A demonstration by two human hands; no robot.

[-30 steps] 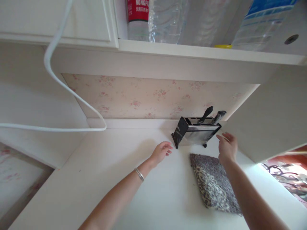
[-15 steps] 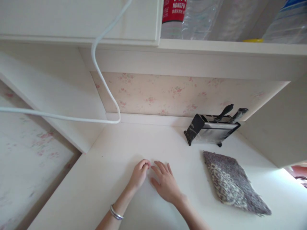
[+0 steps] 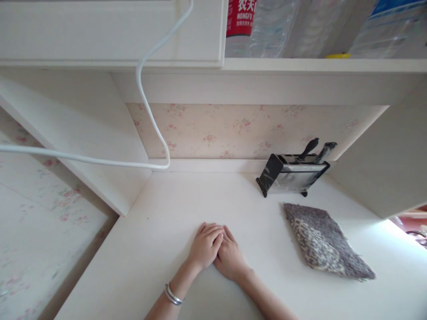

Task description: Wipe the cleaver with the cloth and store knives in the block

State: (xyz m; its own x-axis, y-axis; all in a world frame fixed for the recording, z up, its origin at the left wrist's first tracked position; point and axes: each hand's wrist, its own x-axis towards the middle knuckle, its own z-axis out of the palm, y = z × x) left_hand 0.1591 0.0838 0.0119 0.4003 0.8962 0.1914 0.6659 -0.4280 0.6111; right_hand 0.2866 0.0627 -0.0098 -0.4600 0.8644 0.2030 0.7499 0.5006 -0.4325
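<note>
My left hand (image 3: 204,247) lies over the fingers of my right hand (image 3: 230,258), and the two touch above the white tabletop (image 3: 196,195). The left hand's fingers are stretched out and a silver bangle (image 3: 173,294) circles that wrist. Most of the right hand's fingers are covered by the left; the part that shows lies flat with a finger extended. No object shows in either hand, though the space beneath them is hidden.
A folded grey-and-cream cloth (image 3: 325,242) lies at the right. Behind it stands a black-framed knife block (image 3: 293,175) holding two black-handled tools. A white cable (image 3: 147,100) hangs at the left. Bottles (image 3: 240,22) stand on the shelf above.
My left hand has left its pinch, where a small pinkish spot showed at the fingertips, and has moved right onto my right hand. The view has shifted slightly.
</note>
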